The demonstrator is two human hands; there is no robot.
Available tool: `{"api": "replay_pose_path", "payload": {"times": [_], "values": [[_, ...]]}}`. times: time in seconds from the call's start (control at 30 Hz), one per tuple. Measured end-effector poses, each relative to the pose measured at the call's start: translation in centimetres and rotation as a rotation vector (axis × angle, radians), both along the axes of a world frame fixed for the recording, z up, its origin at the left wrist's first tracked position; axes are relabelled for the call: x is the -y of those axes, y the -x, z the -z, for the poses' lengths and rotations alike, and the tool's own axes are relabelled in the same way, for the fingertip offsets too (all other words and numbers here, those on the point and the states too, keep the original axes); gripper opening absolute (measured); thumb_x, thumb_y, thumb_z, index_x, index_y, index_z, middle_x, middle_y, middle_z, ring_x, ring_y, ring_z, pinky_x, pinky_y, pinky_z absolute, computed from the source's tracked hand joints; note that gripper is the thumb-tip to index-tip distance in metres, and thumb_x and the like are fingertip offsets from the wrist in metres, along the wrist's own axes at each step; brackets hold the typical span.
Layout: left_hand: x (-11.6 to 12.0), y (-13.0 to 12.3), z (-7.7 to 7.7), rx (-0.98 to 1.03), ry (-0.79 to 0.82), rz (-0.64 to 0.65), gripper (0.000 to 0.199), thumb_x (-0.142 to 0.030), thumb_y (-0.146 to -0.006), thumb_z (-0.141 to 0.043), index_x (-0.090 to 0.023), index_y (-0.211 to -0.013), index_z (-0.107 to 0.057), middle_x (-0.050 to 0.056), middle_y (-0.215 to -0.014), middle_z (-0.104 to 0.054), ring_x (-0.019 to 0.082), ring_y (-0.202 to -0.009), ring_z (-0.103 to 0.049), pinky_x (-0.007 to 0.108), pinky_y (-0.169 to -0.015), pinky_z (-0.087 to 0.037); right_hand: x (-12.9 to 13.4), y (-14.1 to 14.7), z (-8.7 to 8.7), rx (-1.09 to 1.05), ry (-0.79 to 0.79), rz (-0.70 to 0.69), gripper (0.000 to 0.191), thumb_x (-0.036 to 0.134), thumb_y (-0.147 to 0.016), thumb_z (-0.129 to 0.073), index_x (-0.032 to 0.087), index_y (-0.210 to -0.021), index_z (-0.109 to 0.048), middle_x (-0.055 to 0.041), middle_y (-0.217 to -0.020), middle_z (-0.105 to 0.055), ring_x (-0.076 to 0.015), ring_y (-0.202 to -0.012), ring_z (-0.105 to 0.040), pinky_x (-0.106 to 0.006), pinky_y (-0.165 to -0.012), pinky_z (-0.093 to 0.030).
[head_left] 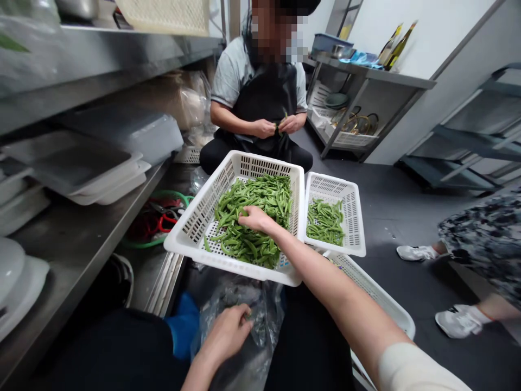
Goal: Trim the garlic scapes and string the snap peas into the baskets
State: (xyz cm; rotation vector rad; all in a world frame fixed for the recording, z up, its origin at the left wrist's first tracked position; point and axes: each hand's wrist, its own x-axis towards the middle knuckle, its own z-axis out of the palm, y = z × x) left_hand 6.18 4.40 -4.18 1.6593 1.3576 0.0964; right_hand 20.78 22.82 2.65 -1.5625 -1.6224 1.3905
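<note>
A large white slatted basket point(191, 254) holds a heap of green pea pods point(254, 247). My right hand point(258, 219) reaches into it from the right, fingers pinched on a pea pod point(243, 212) at the top of the heap. Lower down, my left hand point(230, 334) hangs over a clear plastic bag point(260, 320) between my legs. Its fingers are curled with thumb and fingertips close together; what they hold, if anything, is too small to make out. A smaller white basket point(354, 217) beside the large one contains more pea pods point(324, 222).
Opposite me sits a co-worker point(264, 92) in a dark apron, both hands on a small green piece. At left, a steel shelf point(101, 233) carries white trays. A green-rimmed basket point(179, 196) with scissors stands below. Another person's shoes point(459, 320) are at right.
</note>
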Motion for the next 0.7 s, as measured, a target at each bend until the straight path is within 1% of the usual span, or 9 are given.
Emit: {"api": "replay_pose_path", "payload": {"times": [0.07,0.1,0.2,0.27,0.33,0.4,0.5,0.6,0.7], "values": [[0.5,0.9,2.2,-0.124,-0.006,0.018,0.028,-0.023,-0.073,-0.054,-0.019,-0.097,-0.069,0.013,-0.102,-0.071,0.028,-0.098,-0.064,0.034,-0.081,-0.043,-0.9,1.7,0.5,0.212,-0.053,0.014,0.009,0.007,-0.065,-0.055,0.014,-0.067,-0.05,-0.0139,-0.084,-0.062,-0.0237,-0.086,-0.058,-0.032,-0.072,-0.043],[0.5,1.4,2.9,-0.172,-0.006,0.03,0.026,-0.024,-0.075,-0.053,-0.018,-0.094,-0.07,0.016,-0.102,-0.071,0.031,-0.099,-0.064,0.036,-0.082,-0.043,-1.2,2.3,0.6,0.318,-0.074,0.01,0.01,0.004,-0.064,-0.055,0.013,-0.067,-0.051,-0.0172,-0.088,-0.062,-0.0274,-0.094,-0.058,-0.036,-0.078,-0.042],[0.2,2.4,2.6,-0.231,-0.009,0.057,0.029,-0.029,-0.079,-0.045,-0.018,-0.061,-0.065,0.015,-0.072,-0.069,0.032,-0.077,-0.066,0.037,-0.069,-0.042,-1.6,2.6,0.5,0.519,-0.101,-0.04,0.011,0.003,-0.062,-0.058,0.01,-0.07,-0.057,-0.0208,-0.092,-0.064,-0.0311,-0.097,-0.057,-0.039,-0.081,-0.04],[-0.4,2.5,0.8,-0.121,-0.012,0.045,0.03,-0.03,-0.078,-0.045,-0.02,-0.052,-0.056,0.008,-0.059,-0.062,0.026,-0.065,-0.061,0.033,-0.061,-0.038,-1.3,1.6,0.0,0.57,-0.12,-0.093,0.012,0.01,-0.064,-0.063,0.012,-0.074,-0.059,-0.0157,-0.088,-0.065,-0.0271,-0.091,-0.059,-0.034,-0.076,-0.041],[-1.6,2.2,-2.1,0.108,-0.001,-0.006,0.025,-0.035,-0.076,-0.046,-0.02,-0.057,-0.054,0.002,-0.056,-0.056,0.02,-0.06,-0.055,0.028,-0.057,-0.035,-0.3,0.1,-0.7,0.565,-0.154,-0.144,0.016,0.02,-0.066,-0.068,0.014,-0.079,-0.06,-0.007,-0.082,-0.064,-0.0199,-0.082,-0.058,-0.027,-0.07,-0.039],[-3.5,1.5,-5.1,0.303,-0.005,-0.142,0.029,-0.047,-0.075,-0.047,-0.021,-0.065,-0.055,-0.002,-0.055,-0.051,0.017,-0.055,-0.048,0.025,-0.053,-0.033,1.1,-1.3,-1.5,0.509,-0.21,-0.179,0.02,0.028,-0.068,-0.069,0.016,-0.081,-0.059,0.0002,-0.075,-0.059,-0.0133,-0.073,-0.054,-0.022,-0.064,-0.036],[-6.8,0.2,-8.5,0.346,-0.223,-0.39,0.033,-0.054,-0.071,-0.047,-0.022,-0.067,-0.054,-0.003,-0.055,-0.05,0.015,-0.054,-0.046,0.025,-0.054,-0.034,3.3,-2.9,-2.4,0.336,-0.303,-0.199,0.019,0.028,-0.07,-0.069,0.016,-0.079,-0.056,0.005,-0.065,-0.05,-0.0086,-0.062,-0.045,-0.019,-0.058,-0.031],[-9.2,-0.8,-9.7,0.345,-0.356,-0.394,0.034,-0.053,-0.072,-0.045,-0.023,-0.059,-0.051,-0.003,-0.05,-0.049,0.015,-0.051,-0.045,0.025,-0.052,-0.034,4.8,-3.6,-2.7,0.225,-0.36,-0.212,0.018,0.021,-0.069,-0.069,0.016,-0.073,-0.052,0.0061,-0.061,-0.045,-0.0075,-0.058,-0.04,-0.019,-0.056,-0.028],[-10.2,-1.5,-9.6,0.328,-0.43,-0.314,0.036,-0.05,-0.075,-0.043,-0.022,-0.053,-0.048,-0.003,-0.047,-0.046,0.015,-0.049,-0.045,0.025,-0.051,-0.033,5.2,-4.0,-2.6,0.268,-0.427,-0.232,0.018,0.018,-0.069,-0.067,0.016,-0.07,-0.049,0.0055,-0.061,-0.044,-0.0077,-0.057,-0.039,-0.02,-0.056,-0.026]]}}
